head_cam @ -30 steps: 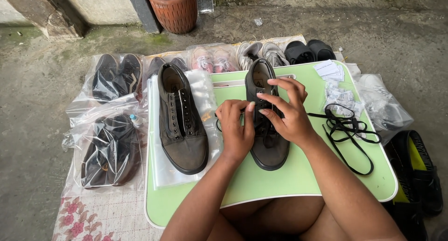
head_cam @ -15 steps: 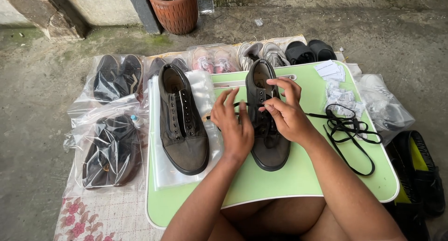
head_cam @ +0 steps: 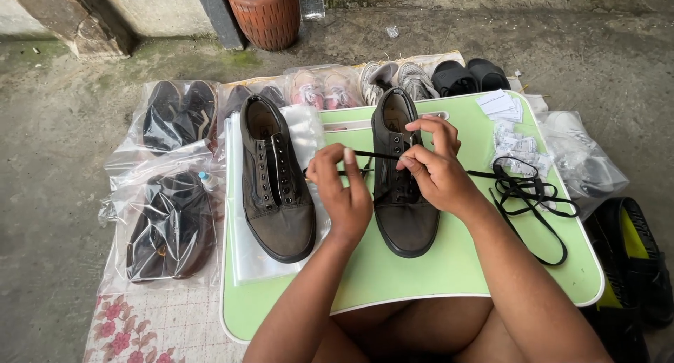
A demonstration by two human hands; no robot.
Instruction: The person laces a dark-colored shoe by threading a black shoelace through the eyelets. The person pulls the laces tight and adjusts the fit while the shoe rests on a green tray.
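Note:
Two dark grey-brown shoes lie on a light green lap table (head_cam: pixel 456 265). The right shoe (head_cam: pixel 401 215) sits under both hands. My left hand (head_cam: pixel 342 191) pinches one end of a black lace (head_cam: pixel 365 154) and draws it out to the left. My right hand (head_cam: pixel 435 163) rests on the shoe's eyelets, fingers pinching the same lace. The left shoe (head_cam: pixel 275 180) has no lace and lies on a clear plastic bag (head_cam: pixel 242 254). A second loose black lace (head_cam: pixel 533 201) is coiled on the table to the right.
Bagged shoes (head_cam: pixel 172 222) lie on a floral mat (head_cam: pixel 140 321) at left, with more shoes (head_cam: pixel 393 75) and black sandals (head_cam: pixel 467 74) behind the table. Small white packets (head_cam: pixel 509 135) sit at the table's far right. A terracotta pot (head_cam: pixel 267 12) stands at the back. Black-and-yellow footwear (head_cam: pixel 632 251) lies right.
My left hand has moved off the right shoe to the left, pulling the lace taut across. My right hand stays on the eyelets.

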